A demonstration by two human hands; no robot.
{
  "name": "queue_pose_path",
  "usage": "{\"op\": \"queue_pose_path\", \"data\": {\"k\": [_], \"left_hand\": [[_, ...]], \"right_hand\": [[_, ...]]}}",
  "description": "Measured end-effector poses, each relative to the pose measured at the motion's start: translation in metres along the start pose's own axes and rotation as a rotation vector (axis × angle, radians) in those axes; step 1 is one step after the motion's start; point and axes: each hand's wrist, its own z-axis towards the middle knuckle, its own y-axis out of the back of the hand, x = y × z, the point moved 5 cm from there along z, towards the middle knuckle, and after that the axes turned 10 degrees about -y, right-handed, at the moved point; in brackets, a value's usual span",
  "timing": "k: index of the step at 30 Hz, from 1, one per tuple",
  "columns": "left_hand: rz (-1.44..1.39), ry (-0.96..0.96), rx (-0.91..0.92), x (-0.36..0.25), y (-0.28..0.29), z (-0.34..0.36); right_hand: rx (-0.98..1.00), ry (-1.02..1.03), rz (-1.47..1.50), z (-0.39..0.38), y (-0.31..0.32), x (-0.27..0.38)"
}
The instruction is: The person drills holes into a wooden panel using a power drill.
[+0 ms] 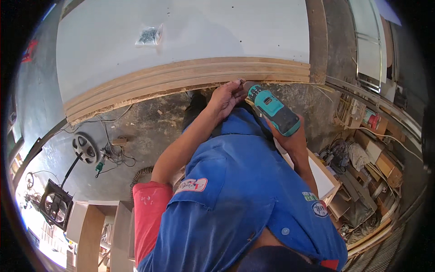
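Observation:
My right hand [290,138] grips a teal and black cordless drill [273,109], its tip aimed at the lower edge of a stack of wooden boards [190,75]. My left hand [228,96] reaches up to the same spot, fingers pinched close to the drill's tip against the board edge; a screw there is too small to make out. The boards carry a large white panel [190,31] on top. A clear bag of dark screws [149,36] lies on the white panel, well away from both hands.
A fan [84,147] and tangled cables [113,152] lie on the concrete floor at left. Wooden cabinet parts [97,226] stand at lower left. Scrap wood, boxes and tools [362,158] pile up at right, beside a white board [319,174].

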Motion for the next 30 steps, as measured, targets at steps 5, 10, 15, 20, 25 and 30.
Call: {"op": "queue_pose_path", "data": {"k": [5,10,15,20,25,30], "left_hand": [[0.229,0.07,0.027,-0.016,-0.015,-0.019],[1.406,-0.666,0.087,-0.076,-0.029,-0.04],[1.869,-1.228,0.119,-0.09,-0.03,-0.043],[1.809,-1.237,0.069,-0.08,-0.027,-0.034],[1.79,-1.249,0.066,-0.08,-0.024,-0.034],[1.786,-1.25,0.058,-0.079,-0.025,-0.033]], "right_hand": [[0.011,-0.131,-0.029,0.01,0.006,-0.001],[0.035,-0.04,-0.179,0.026,0.011,0.031],[0.094,-0.06,-0.231,0.033,0.012,0.059],[0.167,-0.073,-0.344,0.036,0.011,0.075],[0.107,0.049,-0.453,0.045,0.01,0.078],[0.113,0.002,-0.437,0.045,0.008,0.074]]}}
